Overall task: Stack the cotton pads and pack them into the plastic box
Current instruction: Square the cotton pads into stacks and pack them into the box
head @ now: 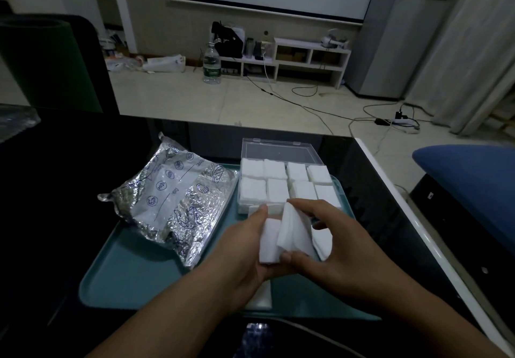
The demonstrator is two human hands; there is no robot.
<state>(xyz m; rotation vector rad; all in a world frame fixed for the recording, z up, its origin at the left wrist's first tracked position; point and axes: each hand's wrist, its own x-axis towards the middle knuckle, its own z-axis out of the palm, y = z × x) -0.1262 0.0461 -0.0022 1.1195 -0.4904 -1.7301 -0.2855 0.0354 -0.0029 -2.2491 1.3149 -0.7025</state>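
Head view shows a teal tray (133,279) on a dark table, with a crinkled foil bag (172,198) on its left side and a clear plastic box (278,150) at the back, already filled with rows of cotton pads (276,187). Just in front, the left hand (245,249) grips a small stack of pads (269,242), while the right hand (331,246) pinches loose, splayed pads against it. Stacking is underway; next these pads likely need squaring up before going into the box.

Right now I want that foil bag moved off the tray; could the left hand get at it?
Probably not yet: the left hand grips a stack of cotton pads. Otherwise the way looks free; the foil bag lies uncovered on the tray, just left of that hand.
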